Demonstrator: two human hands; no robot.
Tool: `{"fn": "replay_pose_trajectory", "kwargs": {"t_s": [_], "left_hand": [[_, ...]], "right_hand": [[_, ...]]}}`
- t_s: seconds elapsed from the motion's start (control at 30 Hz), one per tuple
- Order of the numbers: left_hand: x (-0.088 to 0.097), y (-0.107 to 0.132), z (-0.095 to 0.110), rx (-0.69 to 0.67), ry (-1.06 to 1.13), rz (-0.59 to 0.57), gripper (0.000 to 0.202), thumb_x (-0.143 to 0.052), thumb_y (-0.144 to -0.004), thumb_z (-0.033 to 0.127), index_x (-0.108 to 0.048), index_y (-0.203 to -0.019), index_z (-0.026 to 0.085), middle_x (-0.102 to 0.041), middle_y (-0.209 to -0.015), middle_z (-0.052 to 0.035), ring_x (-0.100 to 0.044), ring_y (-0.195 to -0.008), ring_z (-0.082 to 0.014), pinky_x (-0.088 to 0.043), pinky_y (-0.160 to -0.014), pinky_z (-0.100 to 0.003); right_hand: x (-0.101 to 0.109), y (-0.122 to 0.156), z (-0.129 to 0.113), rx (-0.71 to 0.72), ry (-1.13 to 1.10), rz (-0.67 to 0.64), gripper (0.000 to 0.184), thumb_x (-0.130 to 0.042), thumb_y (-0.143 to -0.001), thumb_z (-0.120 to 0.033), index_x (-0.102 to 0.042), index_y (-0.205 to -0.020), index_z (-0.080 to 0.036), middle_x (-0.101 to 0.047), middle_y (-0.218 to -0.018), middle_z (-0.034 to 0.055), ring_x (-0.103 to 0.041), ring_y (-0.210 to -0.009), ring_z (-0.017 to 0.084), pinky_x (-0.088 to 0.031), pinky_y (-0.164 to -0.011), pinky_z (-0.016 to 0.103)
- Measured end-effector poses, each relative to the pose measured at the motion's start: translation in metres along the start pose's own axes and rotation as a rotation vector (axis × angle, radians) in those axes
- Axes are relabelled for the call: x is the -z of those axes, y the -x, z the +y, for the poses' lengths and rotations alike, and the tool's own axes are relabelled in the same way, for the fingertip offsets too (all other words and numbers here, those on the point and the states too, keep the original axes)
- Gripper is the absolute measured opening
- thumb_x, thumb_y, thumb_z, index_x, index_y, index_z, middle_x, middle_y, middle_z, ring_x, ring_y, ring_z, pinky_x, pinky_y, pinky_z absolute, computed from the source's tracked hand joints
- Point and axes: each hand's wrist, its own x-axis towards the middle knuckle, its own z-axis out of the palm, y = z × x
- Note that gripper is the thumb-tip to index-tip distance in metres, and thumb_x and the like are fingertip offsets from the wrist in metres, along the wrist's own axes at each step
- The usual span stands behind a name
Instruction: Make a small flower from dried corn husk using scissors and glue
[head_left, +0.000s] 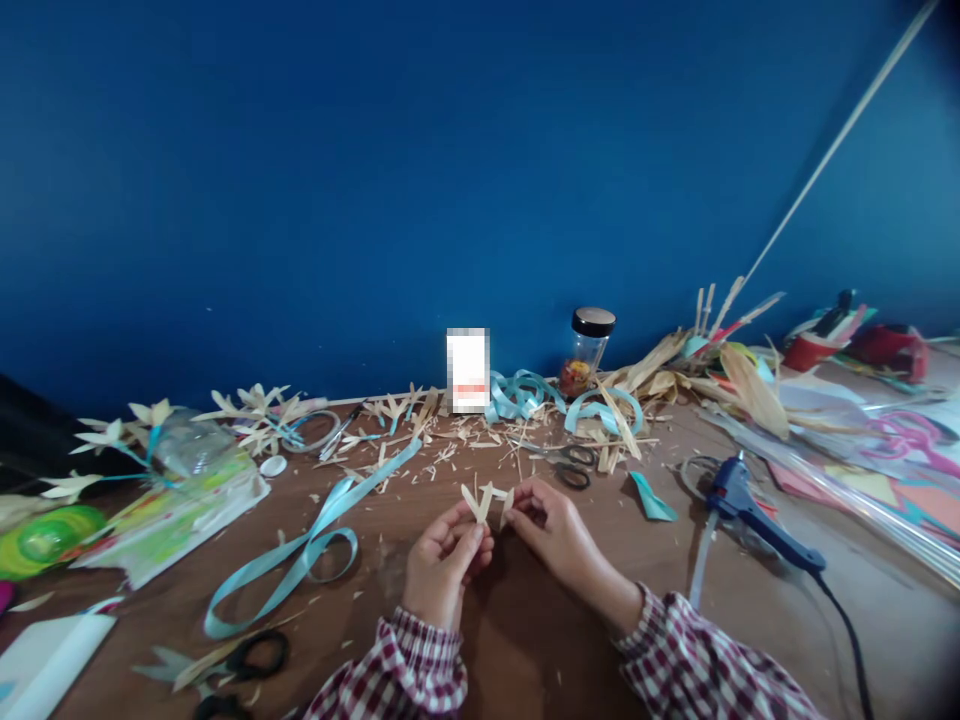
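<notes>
Between thumb and fingers, my left hand [448, 558] pinches a small flower of pale corn husk petals [480, 502], its pointed tips spread upward. Just to the right, my right hand [556, 525] pinches a single husk petal [508, 505] close beside the flower; whether the two pieces touch is hard to tell. Both hands hover low over the brown table [525, 650]. Black-handled scissors [574, 462] lie beyond my right hand, near a folded piece of teal ribbon [652, 497]. Left of my left hand, a long light-blue ribbon [311, 545] lies in loops.
A blue glue gun [765, 515] rests at right, its cord running toward me. More scissors [225, 670] lie front left. Husk scraps [450, 435] litter the back, near a black-lidded jar [589, 350]. Finished husk flowers [109, 435] stand at left.
</notes>
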Motion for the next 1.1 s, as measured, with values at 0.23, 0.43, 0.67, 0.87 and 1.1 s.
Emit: {"fn": "replay_pose_trajectory", "kwargs": {"t_s": [0.23,0.43,0.67,0.87,1.1], "left_hand": [[0.001,-0.001,0.000,0.066,0.027,0.011,0.030,-0.083,-0.047,0.023,-0.066,-0.069,0.011,-0.067,-0.058,-0.0039,-0.062,-0.050,-0.0094,-0.052,-0.046,-0.016],[0.000,0.000,0.001,0.074,-0.010,0.016,0.029,-0.083,-0.046,0.024,-0.068,-0.067,0.011,-0.066,-0.057,-0.0024,-0.061,-0.051,-0.0095,-0.053,-0.044,-0.016],[0.003,-0.003,-0.003,0.084,-0.032,-0.017,0.033,-0.083,-0.044,0.029,-0.070,-0.068,0.011,-0.068,-0.058,-0.0046,-0.061,-0.049,-0.0098,-0.053,-0.047,-0.018],[0.003,-0.002,-0.003,0.074,-0.046,-0.016,0.034,-0.082,-0.045,0.030,-0.070,-0.070,0.011,-0.070,-0.062,-0.0060,-0.062,-0.049,-0.0102,-0.052,-0.046,-0.018],[0.001,0.000,-0.001,0.069,-0.027,-0.028,0.035,-0.083,-0.043,0.029,-0.068,-0.069,0.011,-0.069,-0.058,-0.0042,-0.061,-0.047,-0.0098,-0.052,-0.044,-0.018]], "right_hand": [[-0.004,0.000,-0.001,-0.153,-0.304,0.002,0.021,-0.064,-0.074,-0.036,-0.057,-0.074,-0.016,-0.052,-0.060,-0.0036,-0.044,-0.052,0.008,-0.034,-0.049,0.020],[-0.014,0.005,-0.008,-0.209,-0.488,-0.007,0.023,-0.066,-0.072,-0.038,-0.056,-0.072,-0.017,-0.054,-0.065,-0.0030,-0.043,-0.053,0.008,-0.033,-0.048,0.019],[-0.021,0.005,-0.009,-0.189,-0.453,0.044,0.022,-0.068,-0.070,-0.036,-0.056,-0.071,-0.017,-0.055,-0.065,-0.0020,-0.045,-0.056,0.008,-0.035,-0.049,0.019],[-0.022,0.005,-0.006,-0.213,-0.478,0.045,0.022,-0.069,-0.070,-0.034,-0.057,-0.072,-0.016,-0.057,-0.063,-0.0023,-0.047,-0.056,0.008,-0.035,-0.050,0.018],[-0.022,0.004,-0.005,-0.200,-0.501,0.038,0.020,-0.068,-0.070,-0.033,-0.057,-0.071,-0.016,-0.057,-0.064,-0.0027,-0.048,-0.056,0.008,-0.036,-0.052,0.019]]}}
